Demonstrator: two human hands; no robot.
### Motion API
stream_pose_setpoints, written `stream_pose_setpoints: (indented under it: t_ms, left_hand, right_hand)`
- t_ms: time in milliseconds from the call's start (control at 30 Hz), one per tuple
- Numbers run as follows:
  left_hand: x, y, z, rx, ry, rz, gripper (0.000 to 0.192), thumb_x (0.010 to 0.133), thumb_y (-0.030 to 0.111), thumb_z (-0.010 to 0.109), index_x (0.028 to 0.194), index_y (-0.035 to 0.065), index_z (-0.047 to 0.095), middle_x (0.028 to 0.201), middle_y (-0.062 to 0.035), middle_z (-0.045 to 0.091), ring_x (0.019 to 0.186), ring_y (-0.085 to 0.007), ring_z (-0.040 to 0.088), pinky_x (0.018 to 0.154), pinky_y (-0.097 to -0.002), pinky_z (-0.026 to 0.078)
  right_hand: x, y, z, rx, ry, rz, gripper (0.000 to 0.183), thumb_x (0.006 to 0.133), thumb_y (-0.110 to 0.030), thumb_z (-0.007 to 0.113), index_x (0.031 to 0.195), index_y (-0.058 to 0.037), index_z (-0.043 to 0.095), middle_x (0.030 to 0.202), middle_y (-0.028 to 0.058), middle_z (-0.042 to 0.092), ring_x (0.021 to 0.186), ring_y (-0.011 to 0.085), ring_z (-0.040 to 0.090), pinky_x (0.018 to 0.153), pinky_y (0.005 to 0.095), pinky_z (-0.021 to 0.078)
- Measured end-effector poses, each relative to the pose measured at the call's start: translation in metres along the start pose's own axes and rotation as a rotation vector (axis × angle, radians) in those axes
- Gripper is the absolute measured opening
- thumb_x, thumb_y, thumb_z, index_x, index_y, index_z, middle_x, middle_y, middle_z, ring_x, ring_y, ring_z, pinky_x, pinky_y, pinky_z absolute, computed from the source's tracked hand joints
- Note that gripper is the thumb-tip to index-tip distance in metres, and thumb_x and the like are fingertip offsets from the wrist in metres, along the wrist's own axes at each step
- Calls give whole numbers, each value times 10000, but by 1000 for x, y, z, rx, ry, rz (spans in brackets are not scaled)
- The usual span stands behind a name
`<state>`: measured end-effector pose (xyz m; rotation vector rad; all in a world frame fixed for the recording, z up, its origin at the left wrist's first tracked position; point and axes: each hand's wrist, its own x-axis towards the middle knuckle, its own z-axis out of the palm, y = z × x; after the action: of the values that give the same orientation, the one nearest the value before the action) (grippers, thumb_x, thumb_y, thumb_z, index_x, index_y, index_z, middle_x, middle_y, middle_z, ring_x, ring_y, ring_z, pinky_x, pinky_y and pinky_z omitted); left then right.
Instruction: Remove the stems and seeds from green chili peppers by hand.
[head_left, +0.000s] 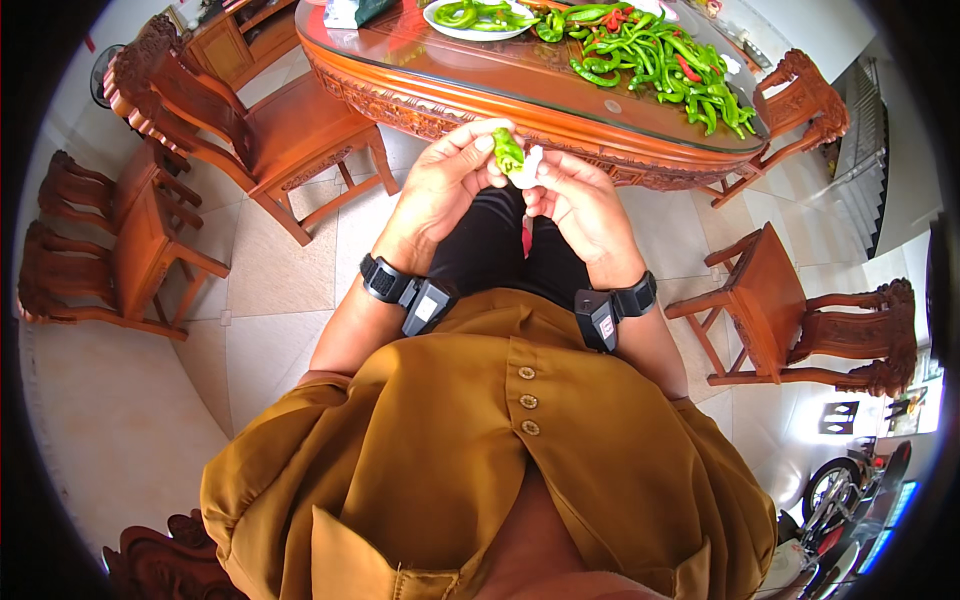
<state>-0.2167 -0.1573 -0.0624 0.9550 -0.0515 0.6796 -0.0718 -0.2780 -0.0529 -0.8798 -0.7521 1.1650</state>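
Between thumb and fingers, my left hand (454, 169) grips a short green pepper (508, 150) above my lap, just off the table's near edge. My right hand (577, 191) pinches a crumpled white tissue (529, 169), which touches the pepper's lower side. Something red hangs below my right fingers, and I cannot tell what it is. On the table, a heap of green peppers (652, 56) with a few red ones spreads to the right. A white plate (491, 34) farther left holds several green peppers.
The carved wooden table (450, 82) has a glass top. Carved wooden chairs stand on the left (300, 120) and on the right (757, 307). A packet (352, 13) lies at the table's far left. A motorcycle (832, 487) stands at the lower right.
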Motion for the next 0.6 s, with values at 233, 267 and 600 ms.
stream_pose_setpoints:
  t_ms: [233,267,600]
  left_hand:
    - [14,12,-9,59,144,-46,293,935,111,525,1202,-4,553,990,-48,631,750,-76,538,698,-215,476]
    - [19,15,-16,53,193,-49,273,930,128,558,1178,17,580,949,-38,645,768,-84,584,682,-216,492]
    - [61,38,-58,119,322,-36,211,941,152,541,1103,19,555,964,-99,654,858,-189,663,716,-274,559]
  right_hand:
    - [2,-8,4,-87,-191,75,185,904,-116,593,1034,15,607,822,34,618,676,105,592,619,232,497]
    - [6,-7,0,-97,-166,85,189,905,-126,594,1034,11,604,821,31,612,672,103,586,623,230,495]
    - [31,-24,-38,-136,-35,-35,168,902,-133,602,989,8,628,798,8,604,664,76,570,611,203,473]
